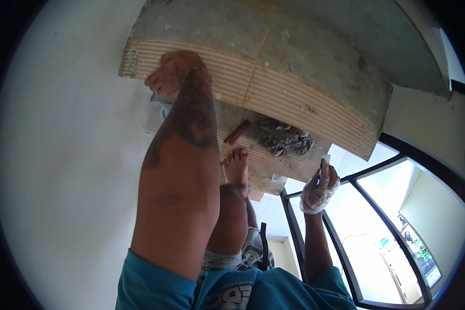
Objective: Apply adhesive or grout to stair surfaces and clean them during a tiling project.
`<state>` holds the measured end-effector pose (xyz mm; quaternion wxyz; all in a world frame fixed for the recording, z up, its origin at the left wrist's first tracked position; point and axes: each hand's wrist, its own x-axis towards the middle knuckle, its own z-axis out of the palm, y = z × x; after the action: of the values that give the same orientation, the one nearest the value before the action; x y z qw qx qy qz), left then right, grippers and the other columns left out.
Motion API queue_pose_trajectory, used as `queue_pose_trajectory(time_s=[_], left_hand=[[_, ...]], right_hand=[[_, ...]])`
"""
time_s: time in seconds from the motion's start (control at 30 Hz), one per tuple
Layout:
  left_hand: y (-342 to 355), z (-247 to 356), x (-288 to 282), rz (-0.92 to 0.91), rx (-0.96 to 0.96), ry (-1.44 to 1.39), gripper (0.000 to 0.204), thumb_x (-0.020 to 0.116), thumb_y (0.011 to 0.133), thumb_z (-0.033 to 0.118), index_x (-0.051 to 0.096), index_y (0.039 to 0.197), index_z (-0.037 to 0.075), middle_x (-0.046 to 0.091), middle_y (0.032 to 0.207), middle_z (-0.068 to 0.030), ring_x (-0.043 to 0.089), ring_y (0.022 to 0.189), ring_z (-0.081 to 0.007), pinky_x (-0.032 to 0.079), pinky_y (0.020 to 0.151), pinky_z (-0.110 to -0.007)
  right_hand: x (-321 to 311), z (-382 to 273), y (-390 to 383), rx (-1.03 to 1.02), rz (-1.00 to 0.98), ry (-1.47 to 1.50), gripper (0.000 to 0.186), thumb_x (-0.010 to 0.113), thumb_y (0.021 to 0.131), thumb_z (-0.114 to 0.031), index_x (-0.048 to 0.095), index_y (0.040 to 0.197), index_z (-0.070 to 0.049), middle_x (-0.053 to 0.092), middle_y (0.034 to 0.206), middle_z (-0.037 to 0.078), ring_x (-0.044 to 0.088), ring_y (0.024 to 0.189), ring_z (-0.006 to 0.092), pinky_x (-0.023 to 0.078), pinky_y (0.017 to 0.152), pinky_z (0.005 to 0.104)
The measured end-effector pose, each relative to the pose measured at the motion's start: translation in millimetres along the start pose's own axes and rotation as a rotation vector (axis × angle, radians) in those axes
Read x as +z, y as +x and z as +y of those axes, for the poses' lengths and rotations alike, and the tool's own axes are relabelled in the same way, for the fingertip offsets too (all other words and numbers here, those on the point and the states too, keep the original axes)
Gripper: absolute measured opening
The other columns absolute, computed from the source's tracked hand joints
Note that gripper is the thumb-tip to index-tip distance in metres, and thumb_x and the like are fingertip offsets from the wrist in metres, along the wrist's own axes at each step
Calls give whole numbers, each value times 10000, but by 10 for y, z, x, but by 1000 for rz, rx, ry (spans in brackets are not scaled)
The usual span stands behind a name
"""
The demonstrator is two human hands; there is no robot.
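Observation:
My left hand (176, 72), bare and with a band at the wrist, is at the left end of the ribbed step edge (232, 62). Its fingers are curled in; whatever they may hold is hidden. On the right, my right hand (319, 192) wears a clear plastic glove. Its fingers close round a small flat thing with a pale tip (326, 157) and a dark part; its kind is unclear. A reddish, narrow tool or handle (236, 133) lies on the step below, beside a crumpled grey cloth (284, 137).
Dusty, stained stair steps (320, 57) rise ahead of me. A white wall (72, 155) runs along the left. On the right stands a dark metal railing (387, 227) with a bright drop behind it. My bare foot (237, 168) rests on a lower step.

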<state>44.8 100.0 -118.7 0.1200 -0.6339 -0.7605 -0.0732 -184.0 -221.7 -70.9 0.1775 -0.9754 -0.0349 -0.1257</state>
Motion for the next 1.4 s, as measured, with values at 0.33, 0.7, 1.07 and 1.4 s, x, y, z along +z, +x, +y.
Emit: queue_pose_trajectory(time_s=[0.33, 0.7, 1.07, 1.4], left_hand=[[191, -66, 1256, 353, 124, 350, 328, 422, 757, 290, 456, 936, 17, 452, 816, -44, 493, 723, -141, 443, 603, -271], [55, -496, 1693, 261, 165, 341, 300, 413, 765, 273, 459, 903, 11, 463, 821, -91, 504, 713, -182, 445, 578, -298], [544, -925, 1837, 249, 132, 352, 276, 403, 772, 256, 462, 871, 6, 473, 827, -139, 516, 703, -222, 446, 554, -326], [541, -1301, 1859, 215, 147, 327, 259, 394, 779, 241, 465, 842, 0, 483, 831, -181, 526, 694, -259, 448, 532, -351]], right_hand=[[811, 221, -745, 131, -416, 169, 646, 622, 689, -279, 330, 1223, -60, 365, 1196, 195, 386, 1071, 331, 316, 866, 427], [693, 169, -800, 1111, -446, 2198, 640, 303, 798, -563, 220, 1290, -162, 297, 1274, 181, 409, 1051, 425, 440, 774, 487], [1016, -177, -760, -71, -652, 324, 623, 481, 769, -393, 260, 1288, -127, 176, 1336, 176, 213, 1205, 355, 206, 943, 447], [1586, -410, -522, -223, -403, 294, 433, 565, 688, -158, 446, 1098, -84, 453, 1133, 113, 437, 989, 315, 358, 814, 414]])
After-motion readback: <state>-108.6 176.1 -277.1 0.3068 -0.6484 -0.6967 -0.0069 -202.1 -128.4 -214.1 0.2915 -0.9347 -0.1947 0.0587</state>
